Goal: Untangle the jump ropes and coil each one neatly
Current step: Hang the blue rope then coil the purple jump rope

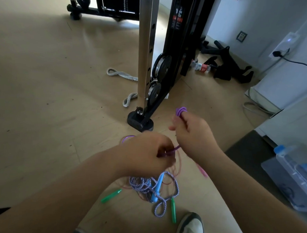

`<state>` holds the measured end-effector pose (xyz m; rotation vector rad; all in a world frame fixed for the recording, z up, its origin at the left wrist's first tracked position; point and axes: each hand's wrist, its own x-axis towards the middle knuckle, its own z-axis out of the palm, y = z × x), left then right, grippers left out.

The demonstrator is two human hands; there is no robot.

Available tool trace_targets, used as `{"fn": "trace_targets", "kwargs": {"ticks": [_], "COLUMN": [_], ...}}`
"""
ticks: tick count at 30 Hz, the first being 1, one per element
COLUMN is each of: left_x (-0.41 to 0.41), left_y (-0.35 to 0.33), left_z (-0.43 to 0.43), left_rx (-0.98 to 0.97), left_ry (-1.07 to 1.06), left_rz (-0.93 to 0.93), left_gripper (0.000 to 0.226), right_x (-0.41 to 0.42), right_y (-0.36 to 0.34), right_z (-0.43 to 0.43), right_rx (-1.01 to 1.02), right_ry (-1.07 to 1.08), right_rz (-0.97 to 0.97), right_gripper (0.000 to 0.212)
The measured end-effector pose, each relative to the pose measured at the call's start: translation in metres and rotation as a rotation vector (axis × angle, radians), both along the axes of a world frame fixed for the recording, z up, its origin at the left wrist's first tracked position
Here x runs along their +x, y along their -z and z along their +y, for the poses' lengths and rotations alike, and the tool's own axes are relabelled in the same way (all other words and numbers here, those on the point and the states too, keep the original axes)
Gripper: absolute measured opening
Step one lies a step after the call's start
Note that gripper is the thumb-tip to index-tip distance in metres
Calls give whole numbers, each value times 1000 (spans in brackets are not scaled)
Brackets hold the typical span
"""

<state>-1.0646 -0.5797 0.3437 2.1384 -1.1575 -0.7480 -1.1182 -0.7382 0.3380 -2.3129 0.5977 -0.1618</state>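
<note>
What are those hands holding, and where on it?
Both hold the purple rope: the right hand grips its bunched loops, the left hand a single strand.

Tangled jump ropes (153,188) heaped at pale floor's (45,76) near edge; grey woven strap (119,73), gym machine's foot (140,122) and a bottle (202,67) farther back.

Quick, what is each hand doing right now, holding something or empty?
Left hand: closed, gripping the purple rope.
Right hand: closed, holding bunched loops of the same purple rope.
</note>
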Motion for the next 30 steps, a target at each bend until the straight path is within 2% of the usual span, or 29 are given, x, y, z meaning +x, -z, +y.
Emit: {"fn": "trace_targets", "kwargs": {"ticks": [1,3,5,7,9,13,16,18,20,22,24,26,28,30], "left_x": [4,18,30,35,38,39,28,17,8,2,-1,-2,4,17], "left_y": [-8,-18,-19,-19,-10,11,16,17,17,13,7,0,-4,-3], "left_z": [3,11,19,21,19,13,8,3,-1,-2,-1,0,3,7], "left_rx": [-83,-269,-403,-444,-433,-264,-98,7,65,101,116,65,-74,-202], "left_ry": [-49,-240,-428,-487,-481,-450,-339,-231,-157,-109,-74,-66,-139,-257], "left_rz": [54,131,80,28,29,133,123,89,122,234,346,333,173,20], "left_gripper": [8,9,8,8,12,26,24,18,14,21,24,23,24,25], "right_x": [-1,-2,-3,-6,-7,-4,0,0,0,-1,-2,-3,-4,-5], "right_y": [4,2,-9,-20,-26,-34,-31,-24,-18,-14,-10,-7,-6,-6], "right_z": [-4,-11,-10,-2,8,13,12,12,11,8,3,-6,-12,-13], "right_rx": [-84,-57,157,456,730,1153,1303,1250,1089,770,320,-40,-125,-64], "right_ry": [-45,-57,-58,-123,-178,-32,39,87,139,157,107,-12,-79,-122], "right_rz": [2,23,63,96,94,3,-88,-132,-129,-111,-112,-59,25,89], "right_gripper": [32,36,41,43,43,50,51,46,41,38,35,35,36,39]}}
